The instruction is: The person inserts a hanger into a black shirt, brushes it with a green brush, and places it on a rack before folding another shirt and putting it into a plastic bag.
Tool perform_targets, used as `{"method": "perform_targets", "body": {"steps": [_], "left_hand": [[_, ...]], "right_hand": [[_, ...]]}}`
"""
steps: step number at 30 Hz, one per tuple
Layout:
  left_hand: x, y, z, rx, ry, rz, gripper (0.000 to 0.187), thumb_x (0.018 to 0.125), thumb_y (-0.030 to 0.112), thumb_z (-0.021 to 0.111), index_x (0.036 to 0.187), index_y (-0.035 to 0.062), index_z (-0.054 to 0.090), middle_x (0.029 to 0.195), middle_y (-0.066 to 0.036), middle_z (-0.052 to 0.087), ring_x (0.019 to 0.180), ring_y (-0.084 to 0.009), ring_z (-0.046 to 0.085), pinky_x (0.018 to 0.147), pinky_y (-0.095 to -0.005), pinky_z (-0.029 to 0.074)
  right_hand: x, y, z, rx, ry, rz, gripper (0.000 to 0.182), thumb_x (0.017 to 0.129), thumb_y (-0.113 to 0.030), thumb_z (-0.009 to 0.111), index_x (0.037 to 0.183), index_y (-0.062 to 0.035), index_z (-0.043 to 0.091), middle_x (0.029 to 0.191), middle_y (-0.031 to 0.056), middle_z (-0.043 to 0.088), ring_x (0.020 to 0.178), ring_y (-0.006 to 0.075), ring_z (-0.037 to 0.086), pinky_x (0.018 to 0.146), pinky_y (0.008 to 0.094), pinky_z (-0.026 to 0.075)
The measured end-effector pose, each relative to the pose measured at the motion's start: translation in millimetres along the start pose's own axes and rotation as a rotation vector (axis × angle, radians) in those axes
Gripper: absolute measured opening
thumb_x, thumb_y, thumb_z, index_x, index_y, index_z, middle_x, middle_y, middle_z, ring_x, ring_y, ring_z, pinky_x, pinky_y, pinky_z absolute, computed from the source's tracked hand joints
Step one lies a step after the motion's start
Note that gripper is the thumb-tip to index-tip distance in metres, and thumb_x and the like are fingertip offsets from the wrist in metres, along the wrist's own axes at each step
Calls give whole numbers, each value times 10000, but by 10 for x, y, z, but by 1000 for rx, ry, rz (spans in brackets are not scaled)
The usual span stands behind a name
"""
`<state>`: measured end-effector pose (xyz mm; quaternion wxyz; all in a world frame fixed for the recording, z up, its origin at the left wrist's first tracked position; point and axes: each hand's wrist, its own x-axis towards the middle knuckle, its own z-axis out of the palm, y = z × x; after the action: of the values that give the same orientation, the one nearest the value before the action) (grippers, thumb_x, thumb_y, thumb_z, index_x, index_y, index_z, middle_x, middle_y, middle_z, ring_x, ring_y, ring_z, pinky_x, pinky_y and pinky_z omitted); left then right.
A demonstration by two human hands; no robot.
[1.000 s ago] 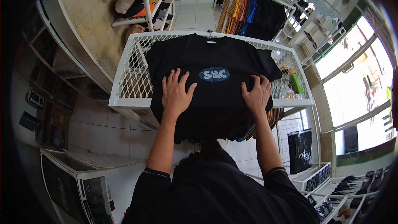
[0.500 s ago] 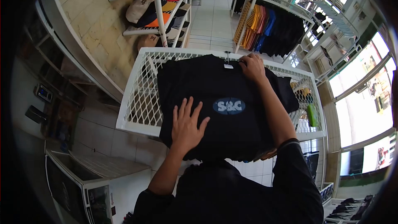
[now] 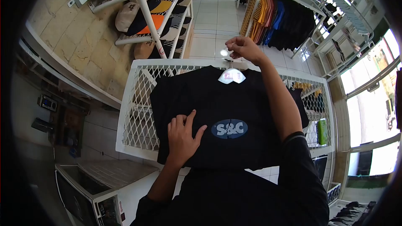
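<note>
A black T-shirt [image 3: 209,100] with a blue oval "S&C" logo [image 3: 229,129] lies spread over a white wire-mesh rack top [image 3: 138,100]. My left hand [image 3: 182,137] rests on the shirt just left of the logo, its fingers partly curled into the cloth. My right hand [image 3: 243,48] is raised beyond the collar, pinching the hook of the white hanger [image 3: 231,75] that sits in the shirt's neck. The collar end is lifted slightly off the mesh.
A white shelf with several caps [image 3: 155,4] stands at the back left. A rail of orange, blue and black shirts [image 3: 280,16] hangs at the back right. A green bottle [image 3: 321,132] lies under the mesh on the right. A box [image 3: 96,192] sits low left.
My right hand left the shirt's lower right, reached the collar, and now lifts the hanger hook upward. My left hand stays on the shirt, fingers curling in.
</note>
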<state>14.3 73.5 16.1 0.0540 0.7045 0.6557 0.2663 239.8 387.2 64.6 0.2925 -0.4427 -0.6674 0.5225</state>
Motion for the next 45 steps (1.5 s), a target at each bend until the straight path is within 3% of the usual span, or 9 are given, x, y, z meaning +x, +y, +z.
{"method": "perform_targets", "body": {"steps": [7, 13, 15, 18, 24, 31, 36, 41, 45], "left_hand": [[442, -76, -237, -43, -274, 16, 556, 907, 383, 765, 1320, 30, 651, 1077, -163, 606, 952, -310, 624, 834, -423, 488], [1732, -74, 261, 101, 328, 328, 458, 942, 313, 724, 1305, 47, 635, 1020, -106, 679, 967, -322, 632, 876, -457, 478], [1984, -159, 445, 77, 158, 274, 460, 949, 302, 713, 1321, 46, 629, 1045, -109, 671, 976, -321, 628, 865, -460, 475], [2062, -223, 715, 46, 81, 250, 457, 956, 275, 700, 1347, 51, 624, 1054, -107, 661, 977, -319, 628, 849, -460, 471], [1937, -173, 896, 70, 255, 240, 447, 936, 244, 718, 1337, 62, 644, 984, -94, 649, 940, -296, 647, 810, -428, 486], [1938, -178, 894, 21, 314, 256, 421, 929, 225, 727, 1314, 66, 666, 963, -96, 647, 898, -297, 661, 759, -432, 516], [1931, -197, 907, 37, 294, 260, 444, 946, 252, 713, 1344, 69, 642, 987, -85, 654, 922, -276, 657, 768, -422, 517], [1939, -197, 917, 7, 323, 250, 414, 939, 235, 718, 1314, 70, 664, 978, -102, 657, 909, -303, 661, 778, -431, 525], [1927, -194, 919, 9, 316, 241, 412, 945, 248, 709, 1316, 73, 664, 1004, -101, 667, 933, -300, 668, 788, -428, 532]], "right_hand": [[637, -135, 79, 216, 138, -72, 185, 985, -138, 709, 1133, -29, 720, 983, 40, 730, 800, 115, 640, 747, 285, 575], [776, -210, 56, 193, 155, -106, 243, 953, -172, 770, 1126, -6, 729, 988, 45, 747, 796, 107, 656, 743, 271, 570], [722, -194, 64, 166, 223, -146, 244, 943, -179, 768, 1107, -2, 736, 957, 84, 757, 817, 162, 716, 735, 316, 587], [318, -155, 179, -524, 709, -530, 239, 910, -233, 750, 1069, -55, 739, 995, 145, 759, 876, 302, 745, 798, 421, 572], [-754, 75, 607, -927, 429, -349, 210, 897, -273, 717, 896, -63, 710, 749, 142, 726, 668, 351, 722, 599, 455, 571], [-718, 371, 922, -1165, 514, -245, 158, 885, -195, 684, 921, -44, 655, 773, 135, 723, 636, 328, 734, 543, 436, 575], [-713, 443, 866, -1055, 567, -218, 180, 860, -172, 685, 986, -44, 674, 809, 142, 738, 688, 326, 741, 609, 436, 585], [-928, 186, 874, -175, 380, -216, 384, 833, -138, 722, 1201, -34, 694, 733, 75, 687, 674, 173, 688, 659, 339, 543], [-1095, 248, 814, 52, 297, -267, 367, 829, -122, 726, 1186, -42, 702, 685, 35, 638, 622, 125, 618, 635, 295, 510]]}}
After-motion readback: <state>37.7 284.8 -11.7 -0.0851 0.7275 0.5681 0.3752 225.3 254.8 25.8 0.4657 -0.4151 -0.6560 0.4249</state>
